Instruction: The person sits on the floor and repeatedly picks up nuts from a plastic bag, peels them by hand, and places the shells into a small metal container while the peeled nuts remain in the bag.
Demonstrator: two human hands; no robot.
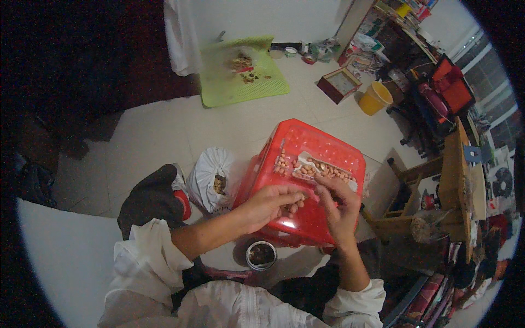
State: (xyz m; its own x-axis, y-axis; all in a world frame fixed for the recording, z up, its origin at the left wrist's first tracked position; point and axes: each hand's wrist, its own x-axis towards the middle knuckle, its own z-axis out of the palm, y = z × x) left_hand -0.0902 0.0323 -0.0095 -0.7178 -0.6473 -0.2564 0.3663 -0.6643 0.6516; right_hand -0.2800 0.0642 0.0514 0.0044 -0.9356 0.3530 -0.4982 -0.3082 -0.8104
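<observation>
Over a red plastic stool [303,229], my left hand [268,207] has its fingers curled round small pale pieces, apparently peanuts, with its thumb on top. Close to its right, my right hand [338,205] has bent fingers with a small pinkish thing near the thumb; whether it is gripped is unclear. Shelled peanuts [324,169] lie on a paper-lined clear plastic tray on the stool, with more peanuts [281,162] at its left end. A white plastic bag [205,172] of unshelled peanuts stands left of the stool. Below the stool's near edge is an open round tin [261,255] with dark contents.
On the floor ahead lies a green mat [262,92] with debris on it. A yellow bucket [375,98] and an open box [339,85] stand at the back right. Wooden furniture [455,172] and stacked items line the right side. A white surface [82,262] is at the lower left.
</observation>
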